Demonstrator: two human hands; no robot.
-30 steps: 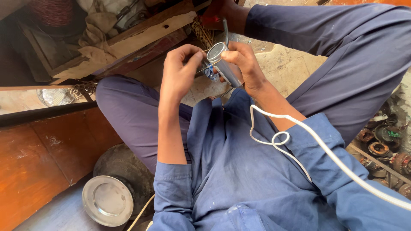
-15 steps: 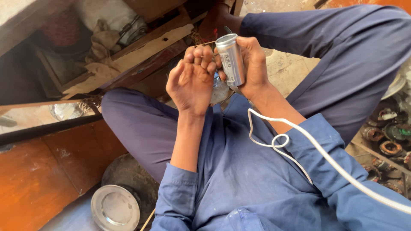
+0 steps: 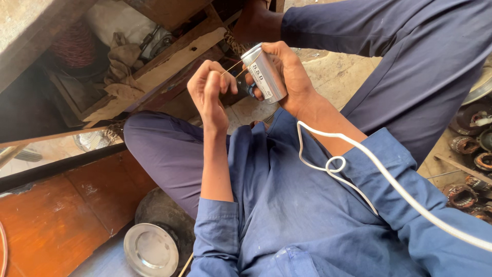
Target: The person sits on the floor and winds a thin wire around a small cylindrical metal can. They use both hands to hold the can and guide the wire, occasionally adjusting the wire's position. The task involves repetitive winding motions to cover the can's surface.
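Observation:
My right hand (image 3: 290, 77) grips a silver metal cylinder (image 3: 264, 73), tilted with its flat end up and to the left. My left hand (image 3: 209, 91) is closed beside it, pinching a thin bare wire (image 3: 231, 67) that runs to the cylinder's far end. Both hands are raised over my lap. A white cord (image 3: 359, 174) loops over my right forearm and runs off to the lower right.
I sit cross-legged in blue work clothes. A round metal lid (image 3: 150, 252) lies on the floor at lower left beside an orange-brown wooden panel (image 3: 56, 220). Wooden shelving with rags (image 3: 123, 61) is at upper left. Rusty motor parts (image 3: 469, 154) lie at right.
Both hands have lifted and shifted left in view. The cylinder turned more upright, and my left hand drew away from it, pulling the thin wire out straight.

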